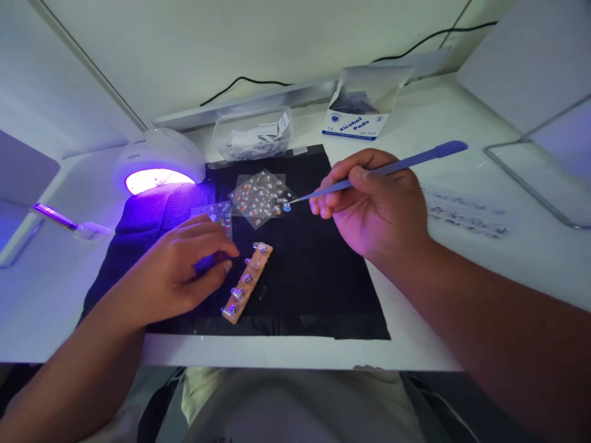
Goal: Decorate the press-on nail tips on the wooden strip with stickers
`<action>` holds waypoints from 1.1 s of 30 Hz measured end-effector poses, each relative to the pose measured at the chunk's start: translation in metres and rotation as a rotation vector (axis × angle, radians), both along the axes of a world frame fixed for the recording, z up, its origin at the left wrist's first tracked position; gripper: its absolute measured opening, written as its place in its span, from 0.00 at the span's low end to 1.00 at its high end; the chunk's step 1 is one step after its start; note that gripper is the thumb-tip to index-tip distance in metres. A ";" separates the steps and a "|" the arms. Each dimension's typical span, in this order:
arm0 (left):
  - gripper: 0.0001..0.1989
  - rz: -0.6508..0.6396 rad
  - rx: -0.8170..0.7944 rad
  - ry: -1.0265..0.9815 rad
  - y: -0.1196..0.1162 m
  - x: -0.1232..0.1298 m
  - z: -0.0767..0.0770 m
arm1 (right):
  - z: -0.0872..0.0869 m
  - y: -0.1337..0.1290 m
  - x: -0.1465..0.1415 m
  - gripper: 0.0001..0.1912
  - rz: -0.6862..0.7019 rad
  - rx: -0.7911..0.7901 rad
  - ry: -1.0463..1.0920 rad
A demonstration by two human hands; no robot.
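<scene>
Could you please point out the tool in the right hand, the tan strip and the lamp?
Tool (406,162): head view, on the shaft.
Tan strip (246,289): head view, on its upper face near the middle.
Lamp (161,154): head view, on the white housing above the glowing opening.

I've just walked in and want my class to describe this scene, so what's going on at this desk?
A person's right hand holds a slim pointed tool, its tip at the right edge of a clear printed sheet; whether it touches isn't certain. The left hand seems to hold nothing and is beside a tan strip bearing small clear pieces. The sheet and strip lie on a black mat, and a lamp glows purple at the back left.
</scene>
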State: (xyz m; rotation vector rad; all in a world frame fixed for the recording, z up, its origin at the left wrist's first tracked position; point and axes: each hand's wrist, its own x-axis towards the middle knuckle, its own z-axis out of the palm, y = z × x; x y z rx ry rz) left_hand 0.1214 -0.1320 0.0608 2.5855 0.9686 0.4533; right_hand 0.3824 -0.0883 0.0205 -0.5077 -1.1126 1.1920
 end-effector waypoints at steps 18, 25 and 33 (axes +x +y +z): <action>0.21 0.570 0.043 0.202 -0.066 -0.012 -0.052 | 0.004 -0.007 -0.004 0.08 -0.005 0.003 0.012; 0.08 0.554 0.178 0.060 -0.106 0.023 -0.051 | 0.003 -0.007 -0.007 0.06 0.028 -0.013 0.027; 0.10 0.756 0.074 0.290 -0.087 0.063 -0.060 | 0.003 -0.011 -0.010 0.05 0.046 -0.028 0.038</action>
